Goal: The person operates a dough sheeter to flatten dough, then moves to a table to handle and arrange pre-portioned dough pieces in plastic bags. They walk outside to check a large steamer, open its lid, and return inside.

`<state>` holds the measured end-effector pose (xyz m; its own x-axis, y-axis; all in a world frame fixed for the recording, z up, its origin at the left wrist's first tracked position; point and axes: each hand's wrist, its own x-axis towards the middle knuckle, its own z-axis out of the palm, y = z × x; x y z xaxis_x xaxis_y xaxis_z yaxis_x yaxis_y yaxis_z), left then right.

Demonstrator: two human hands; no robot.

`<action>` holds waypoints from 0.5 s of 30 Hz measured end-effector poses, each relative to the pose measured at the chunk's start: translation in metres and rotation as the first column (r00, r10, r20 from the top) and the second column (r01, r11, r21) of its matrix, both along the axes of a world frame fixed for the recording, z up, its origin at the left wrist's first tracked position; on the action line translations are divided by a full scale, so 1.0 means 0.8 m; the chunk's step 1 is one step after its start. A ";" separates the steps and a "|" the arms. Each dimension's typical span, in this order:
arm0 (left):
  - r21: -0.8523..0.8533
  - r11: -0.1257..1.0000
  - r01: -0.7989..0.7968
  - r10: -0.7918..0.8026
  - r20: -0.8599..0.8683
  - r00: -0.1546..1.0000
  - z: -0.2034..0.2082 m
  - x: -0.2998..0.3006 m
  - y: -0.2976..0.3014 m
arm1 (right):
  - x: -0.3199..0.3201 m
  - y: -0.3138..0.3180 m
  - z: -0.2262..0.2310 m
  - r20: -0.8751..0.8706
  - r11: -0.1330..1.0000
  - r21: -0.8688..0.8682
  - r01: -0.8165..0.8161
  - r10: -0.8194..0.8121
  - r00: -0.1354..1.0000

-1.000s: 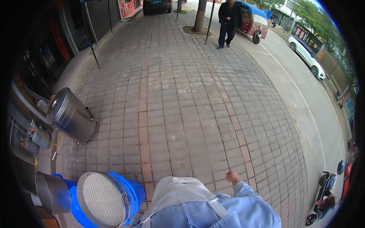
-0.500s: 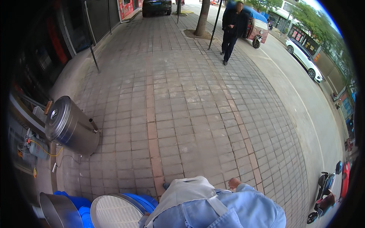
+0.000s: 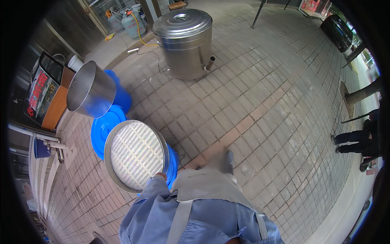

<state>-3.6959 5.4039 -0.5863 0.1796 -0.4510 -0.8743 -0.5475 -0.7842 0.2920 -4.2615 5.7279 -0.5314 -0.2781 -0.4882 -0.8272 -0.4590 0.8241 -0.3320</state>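
Observation:
A round steel steamer tray [image 3: 136, 156] with a white slatted bottom is close by on my left, tilted so its inside shows. My left hand [image 3: 161, 176] is at its near right rim, fingers curled against the edge; the thumb is hidden. Blue plastic [image 3: 174, 160] shows behind and under the tray. Just beyond lies a round blue lid [image 3: 101, 132], and past that a deep steel pot [image 3: 91, 91] tilts with its mouth toward the left, against a blue drum [image 3: 122, 97]. My right hand is out of sight.
A large lidded steel boiler [image 3: 185, 44] stands ahead, a short pipe at its side. Grey gas cylinders [image 3: 133, 25] with a yellow hose stand behind it. An orange-sided box [image 3: 57, 99] is far left. On the right are a person in dark clothes [image 3: 357, 142] and a tree trunk [image 3: 363, 91].
My view has swung left, bringing the boiler, pot and tray toward the middle. The passer-by now shows at the right edge. My right hand has gone out of view.

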 end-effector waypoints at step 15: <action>0.150 0.968 -0.203 0.196 0.058 0.979 0.030 -0.077 0.051 | -0.273 -0.430 -0.027 0.196 0.940 -0.247 0.235 -0.189 0.962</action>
